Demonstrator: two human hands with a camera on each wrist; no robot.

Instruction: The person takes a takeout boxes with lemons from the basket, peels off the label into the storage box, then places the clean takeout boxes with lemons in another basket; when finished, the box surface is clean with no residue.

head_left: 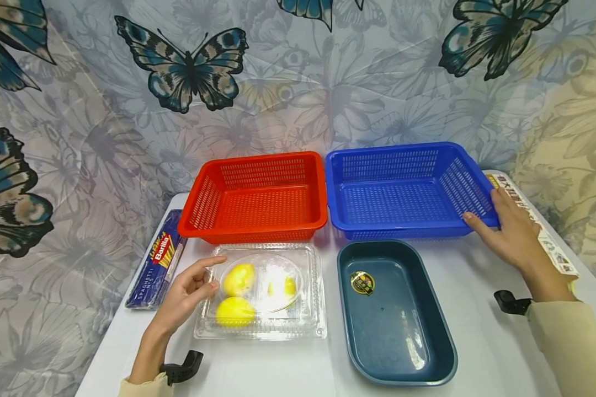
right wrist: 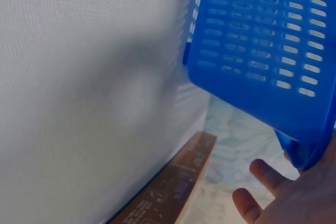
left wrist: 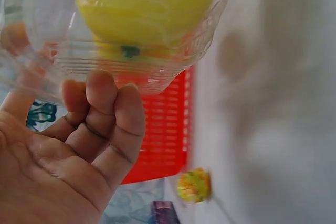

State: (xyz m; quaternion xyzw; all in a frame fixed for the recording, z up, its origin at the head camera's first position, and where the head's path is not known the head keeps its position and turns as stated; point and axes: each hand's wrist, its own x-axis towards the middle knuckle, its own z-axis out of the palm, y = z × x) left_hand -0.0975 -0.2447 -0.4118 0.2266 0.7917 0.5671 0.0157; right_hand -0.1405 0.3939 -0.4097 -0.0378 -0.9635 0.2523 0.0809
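Nearest to you, your left hand is at the left edge of the clear box – the fingers are curled against its wall, the thumb on top, so I judge it as a light grip that is just starting. The box lies flat on the bench, lid closed, in front of the red basket. Its long axis runs left to right across you, and inside are lemons; at least one is partly hidden by glare. Right of it is the dark tray, with its long axis going away from you.

Farther away, your right hand holds the right front corner of the blue basket, thumb along the rim; the other fingers seem to be under the corner – I cannot tell how tightly. The wrist view shows that corner seemingly tilted off the bench.

The step looks like taking hold. Next, you need a firmer grip on the box, keeping it level.
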